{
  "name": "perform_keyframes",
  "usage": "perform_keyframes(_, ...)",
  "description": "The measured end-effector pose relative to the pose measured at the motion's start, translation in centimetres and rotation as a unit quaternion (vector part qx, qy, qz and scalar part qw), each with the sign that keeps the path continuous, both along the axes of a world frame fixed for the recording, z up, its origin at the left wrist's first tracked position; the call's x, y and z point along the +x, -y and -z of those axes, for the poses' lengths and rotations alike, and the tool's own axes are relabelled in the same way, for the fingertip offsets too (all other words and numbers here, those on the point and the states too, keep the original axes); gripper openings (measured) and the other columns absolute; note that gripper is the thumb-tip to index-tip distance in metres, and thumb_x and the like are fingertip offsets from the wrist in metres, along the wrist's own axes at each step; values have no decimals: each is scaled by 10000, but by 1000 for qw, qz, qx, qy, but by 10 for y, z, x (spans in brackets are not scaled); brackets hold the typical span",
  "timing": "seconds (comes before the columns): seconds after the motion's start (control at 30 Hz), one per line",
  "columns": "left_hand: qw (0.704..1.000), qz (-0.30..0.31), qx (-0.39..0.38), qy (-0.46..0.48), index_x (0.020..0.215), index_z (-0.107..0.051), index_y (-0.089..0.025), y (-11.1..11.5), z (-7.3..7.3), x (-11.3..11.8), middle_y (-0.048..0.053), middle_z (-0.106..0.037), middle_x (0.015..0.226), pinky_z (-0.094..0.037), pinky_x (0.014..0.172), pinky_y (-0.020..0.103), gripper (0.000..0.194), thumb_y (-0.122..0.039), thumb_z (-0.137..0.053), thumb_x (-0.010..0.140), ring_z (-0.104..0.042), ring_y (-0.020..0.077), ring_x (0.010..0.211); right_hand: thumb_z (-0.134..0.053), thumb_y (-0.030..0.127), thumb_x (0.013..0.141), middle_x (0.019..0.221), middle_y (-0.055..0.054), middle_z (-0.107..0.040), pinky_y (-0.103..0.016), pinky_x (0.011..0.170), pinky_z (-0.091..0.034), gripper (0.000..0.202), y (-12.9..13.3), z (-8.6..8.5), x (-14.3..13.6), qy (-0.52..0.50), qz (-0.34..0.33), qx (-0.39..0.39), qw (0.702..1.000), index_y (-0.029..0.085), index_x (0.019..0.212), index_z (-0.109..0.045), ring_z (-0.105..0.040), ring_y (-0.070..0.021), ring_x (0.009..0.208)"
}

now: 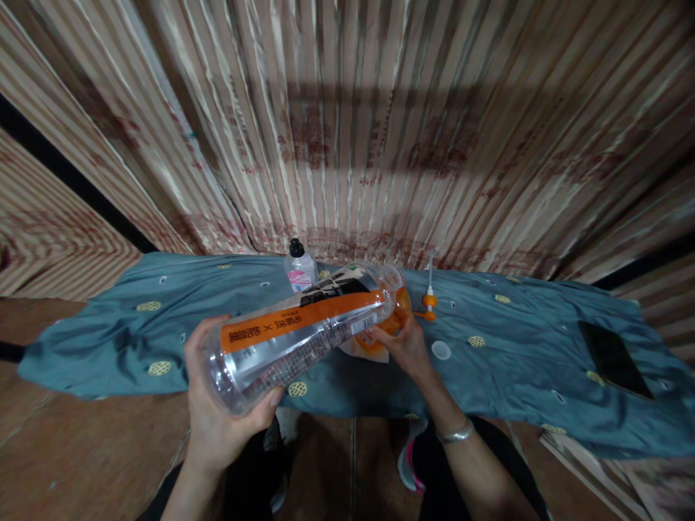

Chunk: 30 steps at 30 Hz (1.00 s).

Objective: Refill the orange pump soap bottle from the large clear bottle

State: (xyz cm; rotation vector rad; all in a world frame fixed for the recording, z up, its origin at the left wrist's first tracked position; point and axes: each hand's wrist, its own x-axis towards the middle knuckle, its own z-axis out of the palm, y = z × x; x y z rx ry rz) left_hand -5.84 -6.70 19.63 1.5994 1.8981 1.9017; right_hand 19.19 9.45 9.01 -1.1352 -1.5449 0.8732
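A large clear bottle (304,329) with an orange and black label lies tilted in the air, its mouth up to the right. My left hand (220,405) is wrapped round its base. Behind its neck, my right hand (405,344) grips an orange bottle (399,311), which the clear bottle partly hides. An orange pump head (428,304) with a white tube stands just right of the orange bottle. Near my right wrist lies a round white cap (441,350). Whether the two bottle mouths touch is hard to tell.
A blue patterned cloth (135,347) covers the long surface. A small clear bottle with a black cap (300,269) stands at the back. On the right lies a dark flat tablet or phone (613,358). Striped curtains (347,130) hang behind. My feet show below.
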Motion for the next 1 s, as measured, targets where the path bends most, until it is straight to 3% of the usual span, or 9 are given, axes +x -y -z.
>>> perform_keyframes(0.73, 1000, 0, -14, 13, 1259, -579, -270, -1, -4, 0, 115, -665, 1202, -643, 869, 533, 798, -546, -917, 591, -735, 365, 1020, -907, 569, 725, 1243, -125, -843, -538, 1006, -670, 732, 1, -2, -1, -7, 6, -10, 1000, 208, 1329, -704, -815, -356, 1121)
perform_keyframes(1.0, 1000, 8, -4, -6, 1287, -588, -257, 1, 0, -1, 127, -660, 1215, -637, 871, 527, 773, -546, -907, 645, -735, 362, 1029, -916, 543, 727, 1223, -131, -843, -541, 982, -677, 753, -1, 1, 0, -1, 11, -10, 1000, 208, 1365, -697, -814, -370, 1112)
